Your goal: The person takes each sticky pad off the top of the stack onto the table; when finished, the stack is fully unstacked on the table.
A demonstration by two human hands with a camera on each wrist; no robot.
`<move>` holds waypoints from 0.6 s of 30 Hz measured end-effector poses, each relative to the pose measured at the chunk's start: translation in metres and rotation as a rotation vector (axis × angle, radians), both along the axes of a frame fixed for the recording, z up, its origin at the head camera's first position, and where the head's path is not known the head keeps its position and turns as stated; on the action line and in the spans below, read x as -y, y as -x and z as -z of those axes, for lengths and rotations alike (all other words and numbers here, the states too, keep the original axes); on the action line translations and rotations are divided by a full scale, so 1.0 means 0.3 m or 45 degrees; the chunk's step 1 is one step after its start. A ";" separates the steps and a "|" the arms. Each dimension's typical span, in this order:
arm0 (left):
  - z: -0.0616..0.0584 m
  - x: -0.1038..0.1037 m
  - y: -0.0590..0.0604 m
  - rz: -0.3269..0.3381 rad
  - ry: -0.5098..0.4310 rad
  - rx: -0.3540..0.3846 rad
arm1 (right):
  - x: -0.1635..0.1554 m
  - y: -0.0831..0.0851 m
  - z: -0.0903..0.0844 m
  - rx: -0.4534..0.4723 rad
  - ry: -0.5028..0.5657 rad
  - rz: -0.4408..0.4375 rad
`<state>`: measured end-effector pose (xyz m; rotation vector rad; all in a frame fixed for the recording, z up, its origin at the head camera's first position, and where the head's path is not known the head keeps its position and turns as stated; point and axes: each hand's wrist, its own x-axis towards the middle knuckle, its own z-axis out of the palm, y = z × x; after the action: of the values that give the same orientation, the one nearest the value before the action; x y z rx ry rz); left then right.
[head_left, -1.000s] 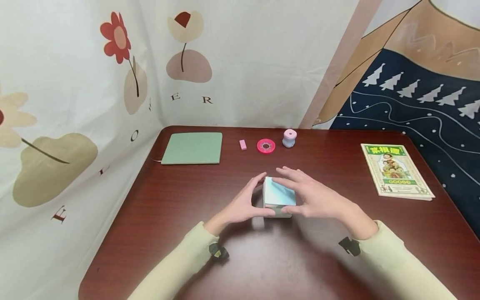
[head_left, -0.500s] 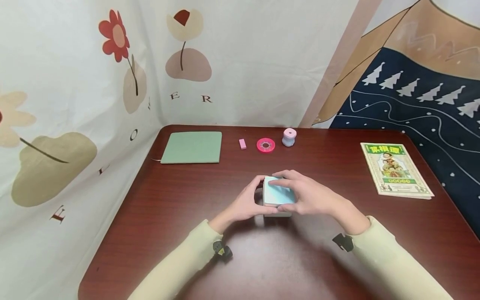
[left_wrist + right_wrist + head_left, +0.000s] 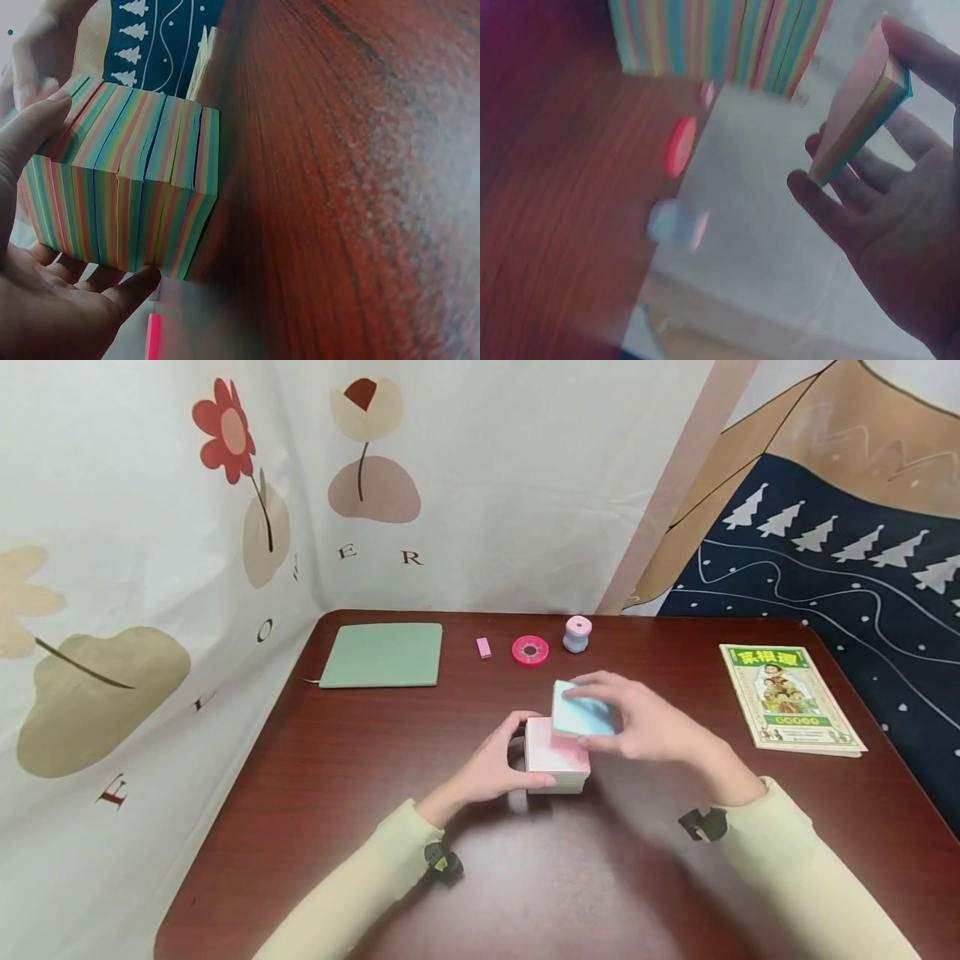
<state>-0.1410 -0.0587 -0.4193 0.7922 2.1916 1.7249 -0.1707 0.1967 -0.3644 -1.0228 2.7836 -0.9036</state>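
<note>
A thick block of rainbow-edged note paper (image 3: 557, 758) (image 3: 127, 199) (image 3: 720, 37) stands on the dark red table (image 3: 360, 760), its top sheet now pink. My left hand (image 3: 501, 760) (image 3: 45, 247) grips the block's left side, thumb at the near edge and fingers at the far edge. My right hand (image 3: 637, 722) (image 3: 885, 202) holds a thinner slab of sheets (image 3: 581, 710) (image 3: 859, 124) with a light blue top, lifted just above and to the right of the block.
Along the back edge lie a green notebook (image 3: 382, 655), a small pink eraser (image 3: 483, 647), a red tape roll (image 3: 530, 650) and a pink-and-blue small cylinder (image 3: 577, 634). A booklet with a green cover (image 3: 789, 697) lies at the right. Cloth walls surround the table.
My right hand closed on the top of the block, then lifted off a blue-topped slab up and to the right, baring a pink sheet. The left hand kept its hold.
</note>
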 end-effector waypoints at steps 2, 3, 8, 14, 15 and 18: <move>0.000 0.001 0.001 0.007 -0.004 0.009 | -0.038 0.039 0.012 0.009 -0.001 0.106; -0.001 0.001 0.001 0.006 -0.001 0.008 | -0.059 0.062 0.023 0.013 -0.004 0.165; 0.008 0.004 0.004 -0.006 0.003 0.027 | -0.156 0.174 0.102 0.131 -0.049 0.459; 0.107 0.004 0.041 -0.034 0.046 0.040 | -0.225 0.253 0.214 0.199 -0.158 0.632; 0.108 0.005 0.042 -0.038 0.056 0.037 | -0.230 0.258 0.227 0.202 -0.172 0.637; 0.105 0.005 0.042 -0.041 0.075 0.038 | -0.239 0.266 0.260 0.235 -0.207 0.643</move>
<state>-0.1536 -0.0604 -0.4508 0.7163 2.2365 1.6676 -0.2506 0.2686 -0.4424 -0.1973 2.9326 -0.7376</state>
